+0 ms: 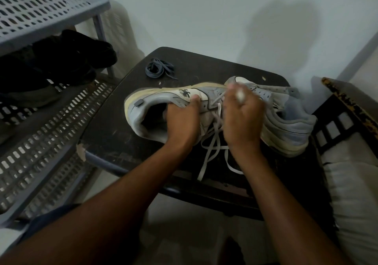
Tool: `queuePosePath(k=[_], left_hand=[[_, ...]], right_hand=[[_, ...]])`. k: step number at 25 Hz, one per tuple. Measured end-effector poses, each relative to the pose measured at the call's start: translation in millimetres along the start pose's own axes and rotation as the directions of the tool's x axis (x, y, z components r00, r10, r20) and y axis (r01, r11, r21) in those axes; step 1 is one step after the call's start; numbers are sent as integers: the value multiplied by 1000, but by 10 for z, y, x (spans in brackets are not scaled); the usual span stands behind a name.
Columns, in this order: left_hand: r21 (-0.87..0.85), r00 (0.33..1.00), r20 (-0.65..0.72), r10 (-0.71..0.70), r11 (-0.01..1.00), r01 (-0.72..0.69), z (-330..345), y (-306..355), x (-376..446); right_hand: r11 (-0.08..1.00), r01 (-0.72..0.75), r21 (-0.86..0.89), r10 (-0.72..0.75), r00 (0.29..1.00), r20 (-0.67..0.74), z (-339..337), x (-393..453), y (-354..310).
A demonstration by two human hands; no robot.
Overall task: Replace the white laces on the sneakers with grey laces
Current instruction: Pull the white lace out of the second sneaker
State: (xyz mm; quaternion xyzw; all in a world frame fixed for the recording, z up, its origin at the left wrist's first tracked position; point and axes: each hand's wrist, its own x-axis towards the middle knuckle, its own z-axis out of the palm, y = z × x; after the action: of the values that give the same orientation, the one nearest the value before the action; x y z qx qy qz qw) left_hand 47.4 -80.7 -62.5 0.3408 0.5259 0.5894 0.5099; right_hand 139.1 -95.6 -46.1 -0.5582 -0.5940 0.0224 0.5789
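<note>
The left hand [182, 119] is clamping the near sneaker [163, 109] at its collar, steadying it on the table [106, 129]. The right hand [241, 117], fingers closed, is drawing the white lace [210, 148] from the eyelets. Beyond the sneaker, the grey laces [159, 70] are lying coiled.

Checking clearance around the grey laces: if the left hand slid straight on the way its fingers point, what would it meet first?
The left hand already grips the near sneaker; its fingers point into that shoe's side, well short of the grey laces.

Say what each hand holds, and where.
Left hand grips the grey-and-white sneaker at its collar; right hand pinches its white lace near the eyelets.
</note>
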Motion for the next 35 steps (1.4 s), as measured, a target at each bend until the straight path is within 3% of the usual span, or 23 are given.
queuePosePath(k=[2,3,6,8,13,15,18,19,20,21,22,23,24,25,27,28,30,32,35], left_hand=[[-41,999,-2,-51,998,51,13,35,13],[-45,998,3,-64,997,64,20,45,9],[-26,999,24,-41,999,41,28,53,-12],[-26,1000,22,-21,999,22,19,50,-39],[49,999,27,25,998,-26,15,5,-93],[74,999,28,38,996,-40,10,2,-107],[71,1000,21,-12,997,11,10,38,-74],[55,1000,18,-26,998,25,10,47,-55],[35,999,13,-29,999,29,23,54,-40],[9,1000,6,-26,1000,26,34,67,-36],[-20,1000,-12,-22,1000,22,39,80,-32],[-50,999,-37,-23,999,21,38,99,-25],[-82,998,-64,-20,997,14,26,128,-5],[-118,997,-81,-17,993,7,11,157,31],[-158,994,-105,-2,987,-15,-25,204,93],[-164,994,-106,12,986,-30,-33,218,108],[-163,996,-89,16,986,-30,-22,219,74],[-151,997,-78,12,988,-24,-4,168,23],[-180,996,-81,-26,984,11,-8,108,22]], right_hand=[[981,97,167,-62,977,-203,-74,27,-47],[987,69,148,-41,982,-185,-91,17,-26],[972,-183,-149,201,972,119,-41,-44,179],[934,-154,-321,232,947,222,33,-78,305],[871,-23,-490,137,971,198,87,-62,309],[906,13,-424,59,986,156,78,-42,209],[991,119,-67,-130,976,-177,-51,43,-60],[991,137,6,-134,973,-186,-112,59,-96],[997,78,20,-76,995,-70,-185,55,-87],[996,-51,-70,63,984,165,-256,30,-18],[940,-174,-294,293,854,431,-317,-20,99],[824,-220,-523,528,634,565,-384,-90,225],[734,-185,-654,639,515,572,-431,-155,354],[721,-171,-672,633,559,536,-463,-188,443],[837,-191,-513,404,848,343,-486,-189,461],[902,-155,-402,272,929,252,-467,-164,415],[965,-172,-198,218,946,242,-348,-108,325],[954,-288,-81,298,904,307,-188,-112,253],[920,-390,45,361,886,289,-57,-111,210]])
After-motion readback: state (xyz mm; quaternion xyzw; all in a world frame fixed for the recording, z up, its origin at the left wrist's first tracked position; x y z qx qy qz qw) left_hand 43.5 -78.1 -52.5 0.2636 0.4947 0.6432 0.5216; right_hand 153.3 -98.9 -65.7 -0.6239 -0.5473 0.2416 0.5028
